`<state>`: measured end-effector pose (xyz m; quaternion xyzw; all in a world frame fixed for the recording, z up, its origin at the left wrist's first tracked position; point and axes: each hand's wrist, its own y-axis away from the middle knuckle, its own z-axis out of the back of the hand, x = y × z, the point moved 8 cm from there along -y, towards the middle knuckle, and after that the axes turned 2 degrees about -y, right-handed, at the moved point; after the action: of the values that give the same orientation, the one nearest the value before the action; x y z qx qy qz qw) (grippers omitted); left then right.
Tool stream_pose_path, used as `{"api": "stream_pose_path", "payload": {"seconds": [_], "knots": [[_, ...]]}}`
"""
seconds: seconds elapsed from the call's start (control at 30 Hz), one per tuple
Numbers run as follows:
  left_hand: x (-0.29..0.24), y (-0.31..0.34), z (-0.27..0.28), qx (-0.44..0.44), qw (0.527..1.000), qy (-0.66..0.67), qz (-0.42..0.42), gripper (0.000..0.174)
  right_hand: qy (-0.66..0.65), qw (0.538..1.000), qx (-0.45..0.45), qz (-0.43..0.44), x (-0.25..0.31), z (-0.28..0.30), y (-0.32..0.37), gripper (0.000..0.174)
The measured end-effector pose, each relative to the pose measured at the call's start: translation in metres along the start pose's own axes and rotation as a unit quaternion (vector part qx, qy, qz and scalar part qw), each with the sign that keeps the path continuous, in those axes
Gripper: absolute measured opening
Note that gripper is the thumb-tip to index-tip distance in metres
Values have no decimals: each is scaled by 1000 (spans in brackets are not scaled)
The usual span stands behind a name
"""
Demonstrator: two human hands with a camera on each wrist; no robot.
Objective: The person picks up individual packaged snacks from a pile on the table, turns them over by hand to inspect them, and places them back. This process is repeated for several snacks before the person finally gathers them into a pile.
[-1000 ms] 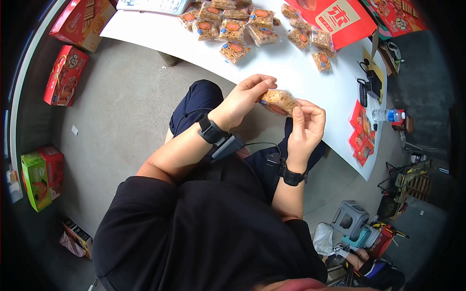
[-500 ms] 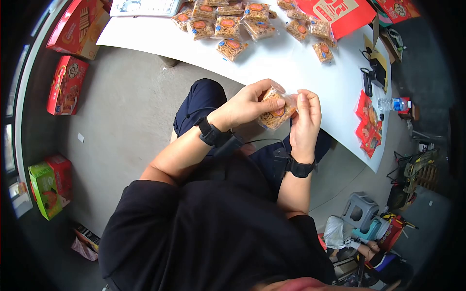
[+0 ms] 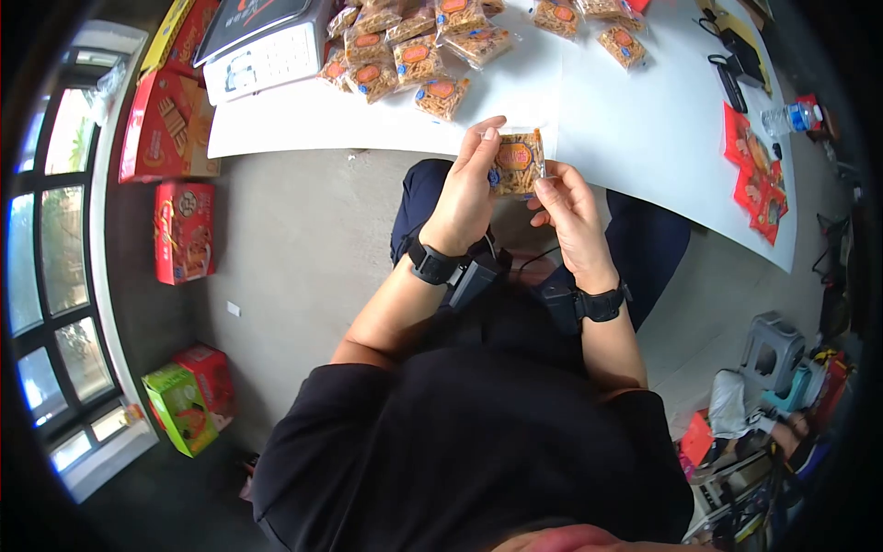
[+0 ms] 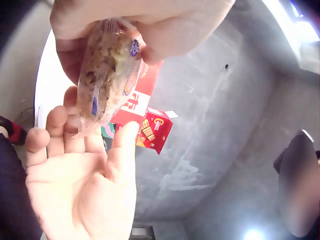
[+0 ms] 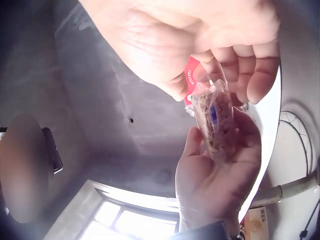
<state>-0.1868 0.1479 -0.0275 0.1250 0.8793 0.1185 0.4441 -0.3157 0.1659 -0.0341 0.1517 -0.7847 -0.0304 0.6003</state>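
Note:
My left hand [image 3: 462, 201] grips a clear-wrapped square snack packet [image 3: 518, 164] by its left side, thumb in front. Golden-brown crunchy pieces show through the wrapper, with an orange oval label and a blue mark. At the lower right corner is my right hand [image 3: 578, 219], its thumb tip overlapping the packet in the head view. The left wrist view shows that right hand [image 4: 82, 180] with its palm spread and fingers loosely bent around the wrapper's end. A gap shows between thumb and index finger in the right wrist view, beside the packet [image 5: 215, 120].
Several similar packets [image 3: 418, 60] lie heaped on the white table [image 3: 303, 129], beside a scale [image 3: 262, 64]. Flat red packages [image 3: 756, 175] and a water bottle [image 3: 789, 118] sit at the right. Red boxes [image 3: 184, 230] stand along the left wall.
The packet has been turned so its label faces up, and the left thumb has shifted to its left edge. My right hand has loosened from the wrapper's edge. The head view has swung right.

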Motion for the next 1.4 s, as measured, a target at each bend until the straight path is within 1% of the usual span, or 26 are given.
{"api": "stream_pose_path", "payload": {"seconds": [0.2, 0.27, 0.37, 0.43, 0.47, 0.53, 0.57, 0.6, 0.67, 0.7, 0.73, 0.77, 0.83, 0.87, 0.93, 1.03, 1.07, 1.1, 1.13, 1.17, 1.2, 1.23, 1.27, 1.33, 1.37, 1.4], "knots": [[1, -6, -8, 21, 999, -26, -15, 47, -79, 996, -33, -8, -5, 9, -8, 29], [1, -10, -9, 30, 999, -38, -23, 56, -97, 995, -36, 5, -6, 13, -12, 28], [2, -15, -10, 37, 995, -78, -43, 58, -106, 993, -50, 22, -4, 15, -19, 29], [-3, -17, -10, 32, 988, -123, -85, 61, -75, 995, -57, 43, -1, 16, -24, 31], [-3, -18, -11, 37, 988, -128, -84, 61, -79, 994, -60, 47, 1, 16, -25, 31], [-12, -22, -9, 10, 972, -191, -137, 61, -53, 996, -53, 51, 7, 11, -30, 31], [-15, -26, -9, 14, 966, -200, -163, 60, -53, 996, -50, 48, 8, 9, -33, 32], [-18, -30, -10, 19, 965, -204, -163, 60, -57, 996, -53, 52, 9, 9, -38, 32], [-32, -36, -9, 10, 951, -237, -197, 58, -31, 995, -10, 94, 17, 1, -48, 33], [-38, -40, -12, 11, 951, -222, -214, 56, -12, 995, -9, 101, 21, 0, -54, 37], [-44, -45, -13, 15, 950, -227, -215, 56, -16, 994, -12, 104, 27, 1, -60, 37], [-53, -50, -12, 12, 945, -235, -227, 56, 48, 992, 1, 118, 38, 0, -65, 38], [-73, -62, -7, 5, 935, -245, -257, 55, 163, 976, 17, 143, 50, 3, -85, 37], [-85, -69, -2, -9, 928, -249, -275, 55, 192, 965, 10, 179, 57, 10, -96, 34], [-111, -79, -2, -25, 927, -222, -302, 51, 269, 936, -35, 224, 79, 28, -124, 36], [-144, -98, 7, -40, 888, -286, -358, 43, 362, 886, -91, 275, 102, 57, -176, 39], [-152, -103, 7, -41, 890, -279, -358, 43, 387, 868, -100, 295, 104, 64, -194, 40], [-157, -110, 10, -61, 877, -315, -357, 40, 413, 872, -104, 241, 105, 69, -209, 42], [-161, -116, 15, -81, 863, -350, -355, 38, 410, 873, -106, 242, 103, 72, -223, 42], [-164, -124, 18, -80, 862, -352, -356, 38, 450, 854, -124, 229, 96, 79, -239, 43], [-168, -129, 23, -112, 829, -407, -368, 34, 490, 833, -142, 214, 95, 81, -249, 43], [-171, -133, 28, -143, 791, -459, -378, 30, 511, 825, -136, 199, 92, 83, -259, 45], [-172, -141, 34, -141, 790, -461, -378, 30, 509, 826, -137, 198, 87, 84, -264, 45], [-173, -146, 34, -136, 746, -515, -400, 26, 585, 768, -189, 180, 94, 77, -258, 46], [-172, -148, 36, -134, 746, -517, -399, 26, 584, 769, -191, 178, 90, 78, -261, 46], [-170, -146, 27, -108, 733, -537, -403, 28, 595, 760, -186, 184, 85, 76, -265, 47]]}}
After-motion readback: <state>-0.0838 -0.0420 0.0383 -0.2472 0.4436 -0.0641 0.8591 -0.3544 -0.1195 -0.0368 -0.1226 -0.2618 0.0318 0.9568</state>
